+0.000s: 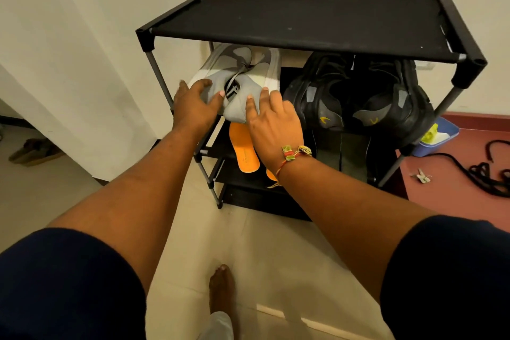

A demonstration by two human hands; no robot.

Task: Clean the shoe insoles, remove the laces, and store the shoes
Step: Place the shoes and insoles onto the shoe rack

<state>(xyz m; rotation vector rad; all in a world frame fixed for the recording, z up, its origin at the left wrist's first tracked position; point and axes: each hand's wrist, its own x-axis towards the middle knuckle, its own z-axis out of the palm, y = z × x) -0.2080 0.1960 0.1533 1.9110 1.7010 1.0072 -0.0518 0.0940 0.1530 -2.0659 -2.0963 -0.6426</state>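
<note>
A pair of grey and white shoes (242,72) lies on the second shelf of a black shoe rack (303,22), at its left end, heels toward me. My left hand (194,103) rests on the heel of the left grey shoe with its fingers spread. My right hand (271,121) presses straight fingers against the heel of the right grey shoe. A pair of black shoes (358,96) with yellow logos sits to the right on the same shelf. Orange insoles (244,150) lie on the shelf below, and dark insoles (342,154) lie under the black shoes.
Black laces (491,168) are strewn over the red floor at the right, near a small clip (420,175). A blue tub (438,135) with a yellow-green item stands behind the rack's right leg. Sandals (33,150) lie far left. My bare foot (220,288) is below.
</note>
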